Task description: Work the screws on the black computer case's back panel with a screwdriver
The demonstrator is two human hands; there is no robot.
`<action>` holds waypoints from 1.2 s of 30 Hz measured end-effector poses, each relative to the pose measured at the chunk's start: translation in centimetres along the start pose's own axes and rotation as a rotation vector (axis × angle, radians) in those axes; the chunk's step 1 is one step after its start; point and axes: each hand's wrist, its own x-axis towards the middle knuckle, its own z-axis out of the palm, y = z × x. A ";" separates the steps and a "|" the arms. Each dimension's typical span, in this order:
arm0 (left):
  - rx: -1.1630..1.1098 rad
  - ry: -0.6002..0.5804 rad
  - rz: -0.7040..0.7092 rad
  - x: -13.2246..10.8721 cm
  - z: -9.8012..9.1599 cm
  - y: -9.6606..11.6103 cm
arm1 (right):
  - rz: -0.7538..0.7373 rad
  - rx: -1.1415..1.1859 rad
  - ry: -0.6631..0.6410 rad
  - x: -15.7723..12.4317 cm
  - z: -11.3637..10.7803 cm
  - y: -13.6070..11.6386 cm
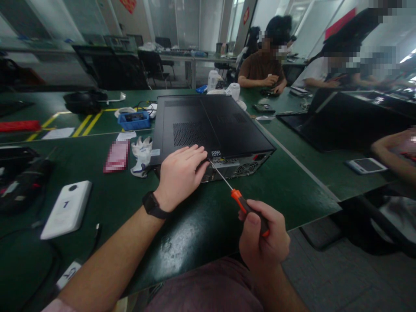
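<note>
A black computer case (pixel 208 125) lies on its side on the green table (pixel 136 203), its rear panel facing me. My left hand (pixel 180 175) rests flat on the case's near edge, fingers stretched out, with a dark watch on the wrist. My right hand (pixel 263 240) is closed round the orange and black handle of a screwdriver (pixel 238 201). The screwdriver's thin shaft reaches up and left, and its tip touches the rear panel just beside my left fingertips.
A white glove (pixel 141 156) and a pink packet (pixel 117 156) lie left of the case. A white device (pixel 66 208) sits nearer me, a blue tray (pixel 134 120) farther back. Other people work at the far and right sides, near a phone (pixel 365 164).
</note>
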 end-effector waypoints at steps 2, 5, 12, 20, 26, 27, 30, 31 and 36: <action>-0.008 -0.002 0.000 0.0 0.0 0.0 | -0.032 0.042 -0.030 0.4 0.0 -0.2; -0.007 0.006 0.007 0.0 0.0 0.0 | -0.090 0.052 -0.010 0.8 0.1 -0.5; 0.001 0.007 0.010 0.0 0.0 -0.1 | -0.001 -0.032 0.006 -0.1 0.1 -0.2; 0.012 0.018 0.025 0.0 0.0 0.0 | -0.084 0.020 0.010 0.2 0.1 -0.3; 0.005 0.002 0.015 0.0 0.0 -0.1 | 0.010 0.005 -0.045 0.0 0.1 -0.3; 0.005 0.003 0.016 0.0 0.0 -0.1 | -0.004 0.017 -0.044 0.1 0.1 -0.4; 0.008 0.009 0.018 0.0 0.0 0.0 | -0.058 0.030 -0.017 0.3 0.1 -0.4; 0.010 0.010 0.019 0.0 0.0 0.0 | -0.061 0.020 -0.010 0.2 0.1 -0.4; 0.011 0.016 0.023 0.0 0.0 0.0 | -0.001 -0.019 -0.038 -0.5 0.1 0.2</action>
